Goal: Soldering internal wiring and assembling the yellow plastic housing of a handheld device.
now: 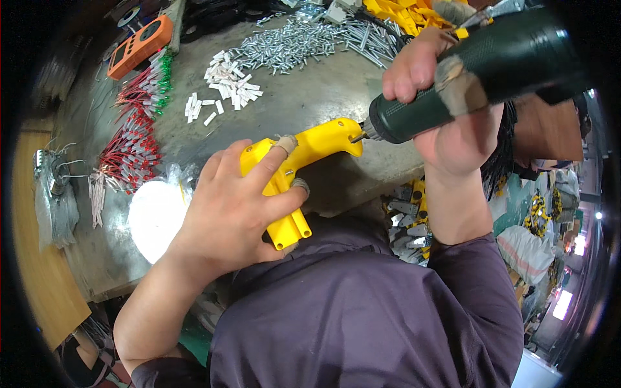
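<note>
The left hand (236,207) was clamped around one yellow plastic housing (304,161), shaped rather like a pistol grip, and held it just above the near edge of the grey table (310,97), with two taped fingertips pressed on its top and side. The right hand (440,110) was closed around one dark green electric screwdriver (479,71), whose bit touched the far end of the housing. The two hands stood apart, joined only through tool and part. On the table lay one orange meter (139,45) at the far left, a row of red and green wires (139,123) (too many to count), a scatter of small white pieces (226,84), and a heap of silver pins (304,42) beyond counting. More yellow parts (401,13) were piled at the far edge.
</note>
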The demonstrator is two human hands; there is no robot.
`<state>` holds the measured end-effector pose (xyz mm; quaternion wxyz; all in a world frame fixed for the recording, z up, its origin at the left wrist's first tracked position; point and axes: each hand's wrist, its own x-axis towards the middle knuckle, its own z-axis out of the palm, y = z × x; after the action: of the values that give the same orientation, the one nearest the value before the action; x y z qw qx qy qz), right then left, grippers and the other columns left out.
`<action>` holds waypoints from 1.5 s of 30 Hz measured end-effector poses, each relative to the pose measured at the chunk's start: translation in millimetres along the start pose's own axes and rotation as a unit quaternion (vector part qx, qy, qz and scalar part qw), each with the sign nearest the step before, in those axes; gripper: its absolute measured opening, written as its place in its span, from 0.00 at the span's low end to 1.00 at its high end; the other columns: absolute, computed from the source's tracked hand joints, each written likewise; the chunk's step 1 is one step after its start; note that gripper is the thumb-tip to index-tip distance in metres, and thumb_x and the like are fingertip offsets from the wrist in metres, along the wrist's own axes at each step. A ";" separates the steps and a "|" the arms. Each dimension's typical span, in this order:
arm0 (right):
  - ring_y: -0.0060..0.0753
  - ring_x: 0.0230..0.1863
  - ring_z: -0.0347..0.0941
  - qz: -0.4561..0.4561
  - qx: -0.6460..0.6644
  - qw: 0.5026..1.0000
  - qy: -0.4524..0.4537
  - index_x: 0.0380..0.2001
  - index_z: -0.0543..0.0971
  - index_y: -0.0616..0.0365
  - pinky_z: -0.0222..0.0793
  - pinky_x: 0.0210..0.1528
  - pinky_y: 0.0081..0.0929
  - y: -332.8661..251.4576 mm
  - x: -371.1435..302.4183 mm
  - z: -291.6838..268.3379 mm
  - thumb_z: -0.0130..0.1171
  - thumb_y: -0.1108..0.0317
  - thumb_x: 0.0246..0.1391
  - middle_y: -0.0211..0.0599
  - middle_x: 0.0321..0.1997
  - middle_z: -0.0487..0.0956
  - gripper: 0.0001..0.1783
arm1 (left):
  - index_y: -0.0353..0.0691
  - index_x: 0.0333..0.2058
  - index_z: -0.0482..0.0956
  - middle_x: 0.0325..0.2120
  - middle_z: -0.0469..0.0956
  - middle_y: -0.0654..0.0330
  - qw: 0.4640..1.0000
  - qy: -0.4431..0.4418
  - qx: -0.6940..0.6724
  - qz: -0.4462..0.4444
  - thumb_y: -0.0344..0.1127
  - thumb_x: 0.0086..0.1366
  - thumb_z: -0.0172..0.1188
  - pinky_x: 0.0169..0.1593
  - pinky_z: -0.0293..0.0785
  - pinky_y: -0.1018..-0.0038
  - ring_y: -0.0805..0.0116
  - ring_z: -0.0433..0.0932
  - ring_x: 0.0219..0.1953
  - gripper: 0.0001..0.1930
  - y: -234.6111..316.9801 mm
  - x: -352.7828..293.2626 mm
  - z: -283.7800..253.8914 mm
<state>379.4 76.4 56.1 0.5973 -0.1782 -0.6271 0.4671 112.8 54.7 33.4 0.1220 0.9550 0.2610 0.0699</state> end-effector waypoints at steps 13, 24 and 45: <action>0.24 0.28 0.66 0.019 -0.020 1.000 -0.007 0.44 0.64 0.58 0.64 0.33 0.26 20.6 -3.3 13.8 0.52 0.56 0.55 0.32 0.27 0.67 0.20 | 0.54 0.41 0.76 0.55 0.64 0.55 1.000 -0.017 -0.013 -0.018 0.48 0.36 0.71 0.54 0.66 0.49 0.42 0.64 0.56 0.28 1.7 3.8 -3.9; 0.25 0.29 0.66 -0.004 0.032 0.997 -0.069 0.32 0.67 0.58 0.63 0.36 0.26 11.0 18.1 -19.0 0.46 0.39 0.53 0.32 0.29 0.67 0.28 | 0.55 0.41 0.76 0.57 0.63 0.54 1.000 -0.019 0.006 -0.020 0.47 0.35 0.71 0.53 0.67 0.48 0.40 0.64 0.56 0.29 4.7 1.5 -2.4; 0.21 0.23 0.66 0.041 0.057 0.994 -0.085 0.45 0.66 0.57 0.65 0.30 0.22 47.0 24.4 -3.8 0.54 0.45 0.51 0.28 0.24 0.68 0.29 | 0.57 0.43 0.75 0.56 0.64 0.55 0.999 -0.024 -0.015 -0.019 0.48 0.35 0.70 0.51 0.66 0.49 0.41 0.63 0.56 0.30 -0.7 3.7 -1.6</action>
<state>361.7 120.4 32.2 0.5314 -0.1288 -0.6400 0.5399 115.4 57.5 35.0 0.1437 0.9495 0.2749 0.0481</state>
